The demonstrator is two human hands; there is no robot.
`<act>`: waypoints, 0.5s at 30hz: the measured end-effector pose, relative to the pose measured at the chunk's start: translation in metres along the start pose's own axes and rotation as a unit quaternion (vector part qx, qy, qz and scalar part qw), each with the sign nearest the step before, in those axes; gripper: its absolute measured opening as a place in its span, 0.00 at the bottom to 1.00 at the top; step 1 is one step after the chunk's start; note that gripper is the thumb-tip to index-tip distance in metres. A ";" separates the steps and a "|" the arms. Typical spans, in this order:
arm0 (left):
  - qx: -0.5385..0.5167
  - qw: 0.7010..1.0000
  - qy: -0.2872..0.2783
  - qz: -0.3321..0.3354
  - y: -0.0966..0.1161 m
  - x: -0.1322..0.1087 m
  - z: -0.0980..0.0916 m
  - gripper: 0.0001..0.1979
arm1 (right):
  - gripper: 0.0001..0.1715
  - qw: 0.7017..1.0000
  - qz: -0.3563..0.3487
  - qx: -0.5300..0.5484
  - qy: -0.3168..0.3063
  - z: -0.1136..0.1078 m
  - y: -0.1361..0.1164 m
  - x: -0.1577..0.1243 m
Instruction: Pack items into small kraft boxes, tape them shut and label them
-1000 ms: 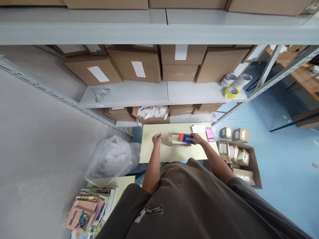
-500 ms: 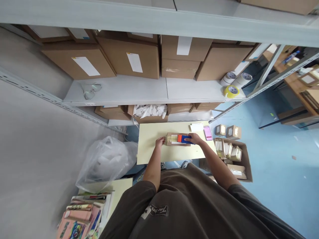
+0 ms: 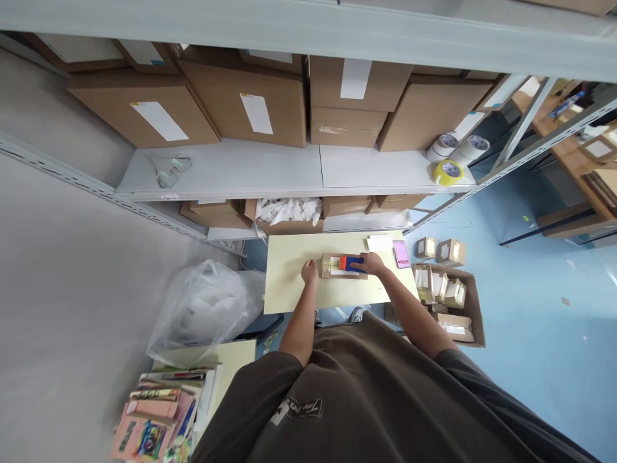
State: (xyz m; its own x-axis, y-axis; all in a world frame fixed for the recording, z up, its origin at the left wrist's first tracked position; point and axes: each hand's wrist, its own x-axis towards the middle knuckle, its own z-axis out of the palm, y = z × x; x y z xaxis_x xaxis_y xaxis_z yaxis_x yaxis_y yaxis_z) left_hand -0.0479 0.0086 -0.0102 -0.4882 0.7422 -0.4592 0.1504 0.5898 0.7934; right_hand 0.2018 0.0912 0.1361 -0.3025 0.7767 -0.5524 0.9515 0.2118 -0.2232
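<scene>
A small cardboard box point(image 3: 328, 272) with a white label lies on the pale yellow table point(image 3: 289, 299). A strip of clear yellowish tape shows over its left end. My right hand point(image 3: 372, 263) is wrapped round a blue and orange tape dispenser point(image 3: 354, 264), which sits over the box's label with its orange end to the left. Just beside the left end of the box is my left hand point(image 3: 310, 271), its fingers curled together. Whatever may be pinched in them is too small to make out.
White papers point(image 3: 379, 242) and a pink phone-like item point(image 3: 401, 254) lie at the table's right. Shelves of cartons point(image 3: 263, 116) and tape rolls point(image 3: 448, 172) stand ahead. A large plastic bag point(image 3: 207, 308) is at left, an open carton of small boxes point(image 3: 475, 315) at right.
The tape dispenser and my right hand have shifted slightly left over the box. My left hand has turned and drawn slightly back from the box's left end. The camera view has shifted a little.
</scene>
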 end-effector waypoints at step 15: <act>0.090 0.990 -0.087 0.069 0.032 -0.041 0.075 0.34 | 0.44 0.997 0.072 -0.001 0.026 -0.001 0.047 -0.015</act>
State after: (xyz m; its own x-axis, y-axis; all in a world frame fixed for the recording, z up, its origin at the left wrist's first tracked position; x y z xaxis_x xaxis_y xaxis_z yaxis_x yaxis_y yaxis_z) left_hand 0.0416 0.0212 0.0045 -0.3000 0.8539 -0.4252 0.3634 0.5145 0.7767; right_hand 0.2513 0.0902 0.1351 -0.1599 0.8293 -0.5354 0.9849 0.0973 -0.1435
